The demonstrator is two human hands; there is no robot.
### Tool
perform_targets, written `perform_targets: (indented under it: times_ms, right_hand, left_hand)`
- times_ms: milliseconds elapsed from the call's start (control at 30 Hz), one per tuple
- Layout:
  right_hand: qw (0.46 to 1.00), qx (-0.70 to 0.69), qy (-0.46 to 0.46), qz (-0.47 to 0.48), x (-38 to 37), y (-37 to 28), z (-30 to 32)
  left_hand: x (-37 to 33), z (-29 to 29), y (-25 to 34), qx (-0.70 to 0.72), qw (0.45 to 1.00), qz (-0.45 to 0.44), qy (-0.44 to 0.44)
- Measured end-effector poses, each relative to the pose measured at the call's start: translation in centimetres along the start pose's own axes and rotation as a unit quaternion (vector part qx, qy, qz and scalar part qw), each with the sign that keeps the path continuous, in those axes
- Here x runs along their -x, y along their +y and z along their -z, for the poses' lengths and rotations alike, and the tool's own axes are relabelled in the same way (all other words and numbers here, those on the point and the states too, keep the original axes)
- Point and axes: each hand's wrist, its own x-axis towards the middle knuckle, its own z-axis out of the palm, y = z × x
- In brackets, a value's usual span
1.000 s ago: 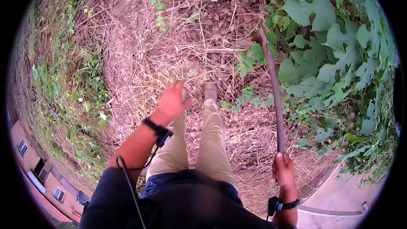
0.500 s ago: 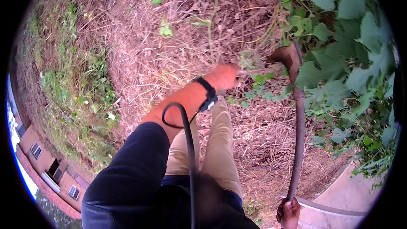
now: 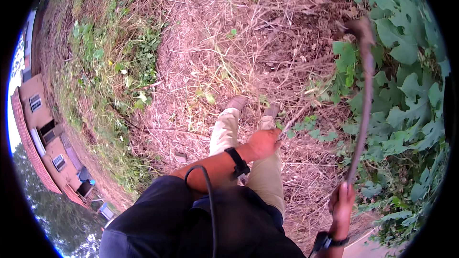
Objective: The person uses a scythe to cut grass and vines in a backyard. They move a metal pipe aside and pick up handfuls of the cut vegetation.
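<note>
My right hand (image 3: 341, 201) is wrapped round the lower end of a long-handled sickle (image 3: 364, 100). Its brown, hooked head (image 3: 361, 29) is blurred at the far right, beside broad green leaves (image 3: 404, 43). In front of my legs, my left hand (image 3: 264, 143) is closed on a thin stick (image 3: 295, 118) that slants up and to the right. Small green leaves (image 3: 311, 125) lie just right of the stick, close to the ground. Where the stick's far end meets the ground litter I cannot make out.
Dry cut stems (image 3: 191, 67) cover the ground round my shoes (image 3: 236, 102). Dense leafy vines (image 3: 411, 110) line the right side, with a pale paved edge (image 3: 366, 248) at the lower right. Cut greenery (image 3: 136, 52) lies left; a house (image 3: 45, 114) stands far left.
My right hand has come up into view, raising the sickle, whose head is now farther up and to the right. My left hand has drawn back nearer my legs with the stick. The view has shifted.
</note>
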Motion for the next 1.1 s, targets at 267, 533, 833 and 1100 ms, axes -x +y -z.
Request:
perform_targets:
  times_ms: [267,533,833,1100]
  right_hand:
    - [0.905,0.402,-0.123,0.073,-16.1,-2.9,-6.0]
    - [0.833,0.546,-0.078,0.035,-3.8,-2.9,0.1]
    - [0.915,0.402,0.023,-0.011,17.5,8.7,0.8]
    - [0.940,0.338,0.027,-0.030,22.1,11.5,0.0]
  left_hand:
    - [2.6,2.8,4.0,-0.117,0.992,0.020,0.035]
    - [4.5,1.9,2.4,-0.148,0.987,0.003,0.057]
    - [13.1,1.1,2.1,-0.159,0.981,-0.060,0.091]
    - [8.3,4.4,0.0,-0.186,0.971,-0.096,0.118]
